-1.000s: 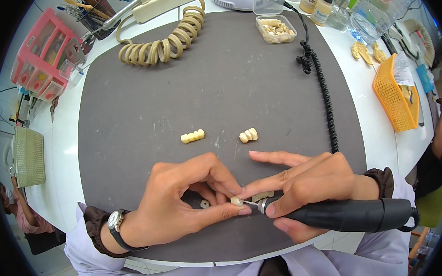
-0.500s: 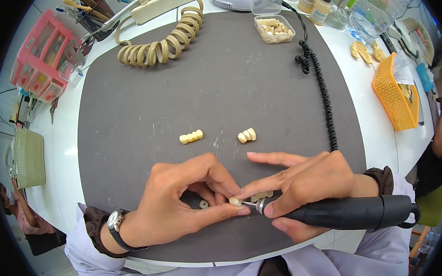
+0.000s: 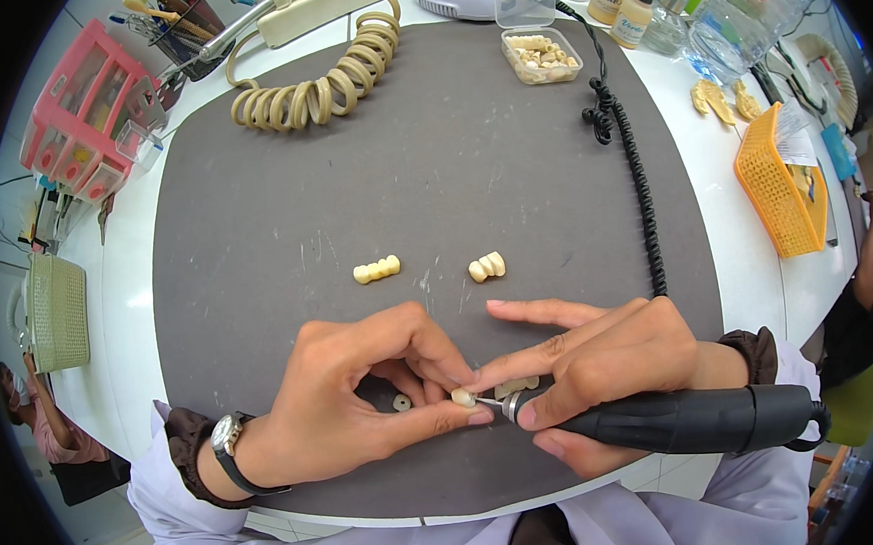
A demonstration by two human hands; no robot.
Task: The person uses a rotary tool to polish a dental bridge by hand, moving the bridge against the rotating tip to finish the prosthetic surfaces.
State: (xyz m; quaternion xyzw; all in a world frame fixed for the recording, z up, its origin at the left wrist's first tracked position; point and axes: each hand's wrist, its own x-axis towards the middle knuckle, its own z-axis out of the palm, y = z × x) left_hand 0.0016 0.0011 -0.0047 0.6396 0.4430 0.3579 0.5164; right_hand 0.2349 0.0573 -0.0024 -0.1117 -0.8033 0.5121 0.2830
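Between the thumb and fingers of my left hand [image 3: 363,375] is pinched a small cream dental crown [image 3: 463,397]. My right hand [image 3: 609,362] grips a black dental handpiece [image 3: 681,421], its thin bur pointing left and meeting the crown. My right index finger stretches out over the mat, and another right fingertip rests against my left fingers. A small pale piece with a hole [image 3: 402,403] lies behind my left thumb. Under my right hand another cream piece [image 3: 518,387] is partly hidden. Farther out lie two joined tooth bridges, one on the left [image 3: 377,269] and one on the right [image 3: 487,267].
A grey mat [image 3: 413,195] covers the white table. At its far side stand a coiled beige hose [image 3: 319,96] and an open clear box of teeth [image 3: 544,58]. The handpiece's black coiled cord [image 3: 640,193] runs along the right, near an orange basket [image 3: 768,186]. Pink drawers [image 3: 88,113] stand left.
Almost nothing differs. The handpiece and my right fingers have shifted very slightly left, while my left hand keeps its pinch on the crown.
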